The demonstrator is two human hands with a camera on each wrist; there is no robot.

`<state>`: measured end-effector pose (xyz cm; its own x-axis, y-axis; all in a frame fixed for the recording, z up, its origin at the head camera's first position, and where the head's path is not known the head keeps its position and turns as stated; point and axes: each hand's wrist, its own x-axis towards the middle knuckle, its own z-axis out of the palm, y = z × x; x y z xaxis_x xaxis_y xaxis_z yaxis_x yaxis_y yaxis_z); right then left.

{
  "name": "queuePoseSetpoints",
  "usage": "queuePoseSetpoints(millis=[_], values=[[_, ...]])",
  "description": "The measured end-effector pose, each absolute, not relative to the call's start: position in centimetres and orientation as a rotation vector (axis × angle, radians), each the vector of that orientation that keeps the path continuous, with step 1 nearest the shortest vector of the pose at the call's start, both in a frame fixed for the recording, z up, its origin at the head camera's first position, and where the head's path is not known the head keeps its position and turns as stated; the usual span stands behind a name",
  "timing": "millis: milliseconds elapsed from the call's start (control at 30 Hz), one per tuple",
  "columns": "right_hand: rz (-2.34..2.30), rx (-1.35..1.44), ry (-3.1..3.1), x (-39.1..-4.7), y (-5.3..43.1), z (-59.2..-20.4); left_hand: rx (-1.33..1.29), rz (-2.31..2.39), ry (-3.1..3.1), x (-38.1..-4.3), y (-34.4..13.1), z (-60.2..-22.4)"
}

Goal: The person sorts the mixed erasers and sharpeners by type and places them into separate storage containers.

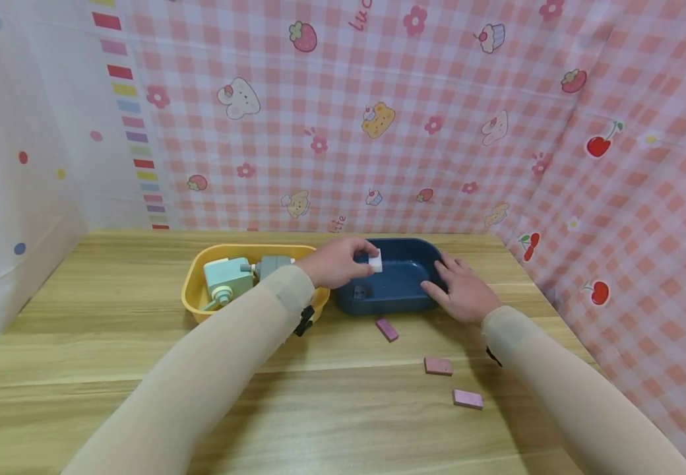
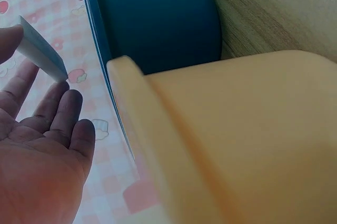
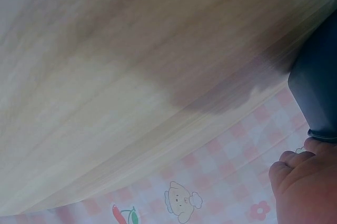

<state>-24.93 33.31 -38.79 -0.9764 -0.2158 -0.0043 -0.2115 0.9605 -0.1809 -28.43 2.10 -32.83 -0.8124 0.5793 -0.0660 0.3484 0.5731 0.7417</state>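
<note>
My left hand (image 1: 336,262) pinches a small flat white block (image 1: 376,260) between thumb and fingers. It holds the block over the left part of a dark blue bin (image 1: 387,305). In the left wrist view, the white block (image 2: 43,50) stands tilted between the thumb and fingertips. My right hand (image 1: 466,290) rests on the right end of the bin, its fingers fairly straight along the rim and its thumb by the front corner. A small grey block (image 1: 359,291) lies inside the bin at the left.
Left of the blue bin stands a yellow bin (image 1: 190,305) with a mint-green cranked device (image 1: 227,277) and a grey-green piece (image 1: 274,265). Three pinkish blocks lie in front: one near the bin (image 1: 387,329), another (image 1: 438,366) and a third (image 1: 467,399). A checked cloth (image 1: 331,152) hangs behind.
</note>
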Motion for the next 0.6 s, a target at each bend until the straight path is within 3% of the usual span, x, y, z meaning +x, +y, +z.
queuePoseSetpoints(millis=[600], values=[[-0.290, -0.348, 3.084, -24.88, 33.40, -38.82, 0.734, 1.117, 2.512, -28.65, 2.15, -33.18]])
